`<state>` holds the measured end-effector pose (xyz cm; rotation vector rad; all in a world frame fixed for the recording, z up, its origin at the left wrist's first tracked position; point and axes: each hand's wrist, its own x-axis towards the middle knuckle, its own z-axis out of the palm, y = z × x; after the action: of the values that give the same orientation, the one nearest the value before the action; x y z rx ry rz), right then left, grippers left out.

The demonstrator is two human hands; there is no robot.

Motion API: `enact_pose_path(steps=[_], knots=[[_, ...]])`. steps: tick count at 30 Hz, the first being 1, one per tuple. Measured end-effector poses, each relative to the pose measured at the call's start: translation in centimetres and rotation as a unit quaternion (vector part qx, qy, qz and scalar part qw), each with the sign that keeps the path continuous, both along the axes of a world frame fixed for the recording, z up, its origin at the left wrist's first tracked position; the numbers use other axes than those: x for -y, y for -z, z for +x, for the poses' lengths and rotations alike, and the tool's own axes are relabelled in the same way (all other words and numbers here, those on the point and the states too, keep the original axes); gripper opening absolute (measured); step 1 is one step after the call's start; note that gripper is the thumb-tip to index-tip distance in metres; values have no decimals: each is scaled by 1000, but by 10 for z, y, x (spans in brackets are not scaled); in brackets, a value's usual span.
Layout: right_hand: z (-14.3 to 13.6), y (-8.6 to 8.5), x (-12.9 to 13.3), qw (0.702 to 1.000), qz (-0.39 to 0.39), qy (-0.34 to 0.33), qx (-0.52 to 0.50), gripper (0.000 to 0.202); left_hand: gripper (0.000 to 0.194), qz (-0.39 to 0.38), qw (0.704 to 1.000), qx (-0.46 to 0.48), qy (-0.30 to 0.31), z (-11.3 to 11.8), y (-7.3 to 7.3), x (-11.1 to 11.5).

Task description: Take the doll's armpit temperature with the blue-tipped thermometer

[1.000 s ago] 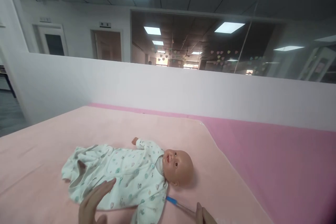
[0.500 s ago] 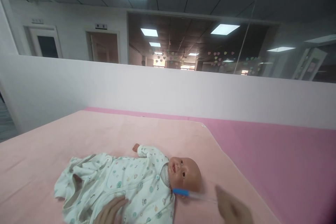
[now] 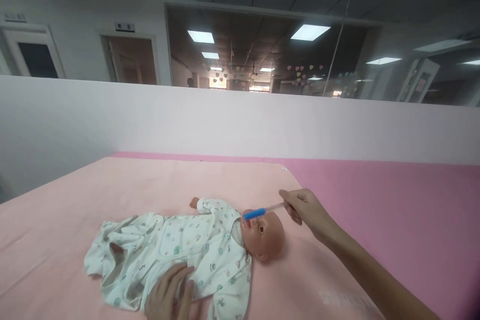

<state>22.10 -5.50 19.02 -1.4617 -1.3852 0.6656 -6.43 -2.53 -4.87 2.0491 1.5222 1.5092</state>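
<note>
A baby doll (image 3: 264,240) in a white patterned outfit (image 3: 198,245) lies on its back, its head toward the right. My right hand (image 3: 302,206) is closed on the clear handle of a stick with a blue end (image 3: 255,213). The blue end is over the doll's face near the mouth; whether it touches cannot be made out. My left hand (image 3: 170,292) rests with fingers apart on the lower part of the outfit.
A light pink cloth (image 3: 56,230) lies under the doll, over a darker pink surface (image 3: 412,210). Behind stands a low white wall (image 3: 225,125), with a large window above it.
My right hand has moved up and a little left, bringing the blue end from beside the doll's cheek to over its face. My left hand has shifted slightly right; the view has shifted too.
</note>
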Motion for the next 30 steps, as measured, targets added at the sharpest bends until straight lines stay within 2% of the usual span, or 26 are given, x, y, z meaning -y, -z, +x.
enact_pose_path(steps=[5, 8, 10, 15, 18, 25, 30], knots=[[-7, 6, -7, 993, 53, 51, -88, 45, 27, 3, 1000, -19, 18, -4, -3, 0], [-19, 17, -12, 993, -3, 0, -119, 43, 26, 1, 999, -32, 22, -5, -8, 1], [-26, 21, -16, 992, -9, -17, -126, 43, 26, -2, 999, -31, 19, -5, -11, 2], [-26, 10, -26, 996, 9, -58, -60, 44, 25, 12, 999, -38, 19, -6, -10, 2], [-21, 6, -29, 998, 30, -55, -32, 45, 24, 18, 999, -39, 22, -7, -8, 0], [-14, 24, -22, 1000, 19, -17, -10, 43, 25, 6, 1000, -17, 26, -2, -18, 7], [-14, 29, -2, 994, 85, 26, 60, 45, 24, 5, 1000, -9, 27, -2, -22, 9]])
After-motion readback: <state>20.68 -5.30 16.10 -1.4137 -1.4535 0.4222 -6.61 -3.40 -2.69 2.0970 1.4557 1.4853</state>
